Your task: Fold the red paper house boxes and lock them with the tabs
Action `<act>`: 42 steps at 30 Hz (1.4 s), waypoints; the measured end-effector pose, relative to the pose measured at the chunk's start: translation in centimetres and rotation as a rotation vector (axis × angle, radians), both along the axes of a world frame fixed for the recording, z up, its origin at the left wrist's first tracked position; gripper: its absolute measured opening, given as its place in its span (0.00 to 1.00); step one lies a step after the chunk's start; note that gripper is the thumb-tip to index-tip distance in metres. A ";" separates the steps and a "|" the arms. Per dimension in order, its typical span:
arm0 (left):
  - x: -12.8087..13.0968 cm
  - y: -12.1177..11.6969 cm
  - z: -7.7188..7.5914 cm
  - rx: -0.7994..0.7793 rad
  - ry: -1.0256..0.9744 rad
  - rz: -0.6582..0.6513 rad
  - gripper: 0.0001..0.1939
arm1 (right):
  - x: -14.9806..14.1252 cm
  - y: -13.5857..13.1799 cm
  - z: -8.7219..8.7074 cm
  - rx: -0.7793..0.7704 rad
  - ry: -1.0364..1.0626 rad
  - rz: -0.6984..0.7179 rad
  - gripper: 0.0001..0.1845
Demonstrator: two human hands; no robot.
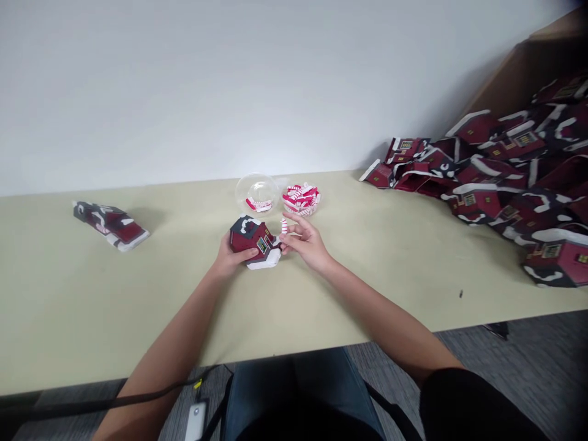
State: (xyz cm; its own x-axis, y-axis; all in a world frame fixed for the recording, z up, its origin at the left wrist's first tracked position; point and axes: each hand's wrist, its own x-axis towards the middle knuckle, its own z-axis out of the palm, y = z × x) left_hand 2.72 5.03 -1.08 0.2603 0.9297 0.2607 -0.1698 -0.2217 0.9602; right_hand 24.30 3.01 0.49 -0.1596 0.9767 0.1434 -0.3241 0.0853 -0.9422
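Jeans (285,383) | L hand (234,257): card house (253,240) | R hand (307,242) at striped paper cone (284,226)

Tilted maroon cardboard house model (253,237), white-trimmed, roof apparently charcoal

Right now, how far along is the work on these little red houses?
Early, it seems. One house lying apart on the table looks set aside. In hand: the left hand grips another house, while the right hand is at a striped piece. Apparently left: a big heap of houses and a bowl of striped pieces.
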 end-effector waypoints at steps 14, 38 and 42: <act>0.4 -0.2 -0.5 0.346 0.284 0.130 0.44 | -1.0 -1.3 1.0 -0.327 0.049 0.149 0.22; 0.7 -1.0 -0.4 0.287 0.381 0.143 0.48 | -1.6 -1.4 0.2 -0.297 0.060 0.047 0.29; 0.8 -1.1 -0.5 0.291 0.407 0.155 0.49 | -1.7 -1.5 0.1 -0.325 0.089 0.028 0.31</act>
State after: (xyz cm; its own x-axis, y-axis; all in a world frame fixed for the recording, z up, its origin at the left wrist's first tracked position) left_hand 3.54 3.94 -1.53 0.2591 0.8693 0.4208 0.2600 -0.4824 0.8365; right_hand 22.59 1.54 0.60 -0.1874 0.9690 -0.1608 -0.4041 -0.2253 -0.8866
